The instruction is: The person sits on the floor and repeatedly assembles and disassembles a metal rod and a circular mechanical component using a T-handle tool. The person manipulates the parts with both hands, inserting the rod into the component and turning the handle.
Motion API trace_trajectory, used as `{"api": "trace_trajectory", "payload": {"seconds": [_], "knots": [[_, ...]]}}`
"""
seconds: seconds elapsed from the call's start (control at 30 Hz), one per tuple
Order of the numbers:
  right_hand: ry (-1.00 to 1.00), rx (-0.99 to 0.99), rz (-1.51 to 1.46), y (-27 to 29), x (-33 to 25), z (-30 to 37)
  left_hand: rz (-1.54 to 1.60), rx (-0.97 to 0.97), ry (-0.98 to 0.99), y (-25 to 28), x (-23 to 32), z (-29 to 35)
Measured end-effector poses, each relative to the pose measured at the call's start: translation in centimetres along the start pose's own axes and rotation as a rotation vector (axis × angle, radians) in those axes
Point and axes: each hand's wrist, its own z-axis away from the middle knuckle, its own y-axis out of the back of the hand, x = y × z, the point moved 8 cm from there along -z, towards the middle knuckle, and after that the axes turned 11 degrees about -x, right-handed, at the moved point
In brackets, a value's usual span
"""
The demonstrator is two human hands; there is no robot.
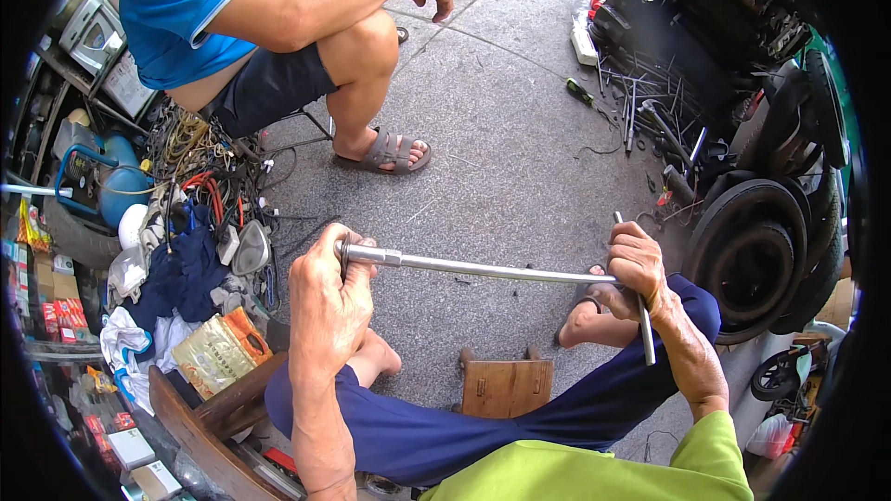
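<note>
A long silver T-handle socket wrench (483, 268) lies nearly level across my lap, above the concrete floor. My left hand (323, 306) is closed round its socket end at the left. A dark, thin round piece shows at that end beside my thumb; what it is I cannot make out. At the other end my right hand (633, 264) grips the sliding crossbar (647, 329), which sticks out above and below the fist. Both hands are above my knees, apart from each other by the length of the shaft.
Below the wrench stands a small wooden stool (509, 388). A seated person in a blue shirt (186, 14) is at the far left. Tyres (747, 255) and scattered metal tools, with a green-black screwdriver (580, 91), lie right. Cables, cloths and boxes crowd the left beside a wooden chair (200, 427).
</note>
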Motion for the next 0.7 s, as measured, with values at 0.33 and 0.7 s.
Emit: {"api": "trace_trajectory", "payload": {"seconds": [0.33, 0.7], "knots": [[-0.178, -0.005, -0.368, -0.2, 1.3, -0.2, 0.052, -0.016, 0.013, -0.2, -0.2, 0.1], [-0.357, 0.040, -0.603, 0.6, 3.7, 0.9, 0.139, -0.066, 0.078, -2.0, -0.9, 0.3]]}}
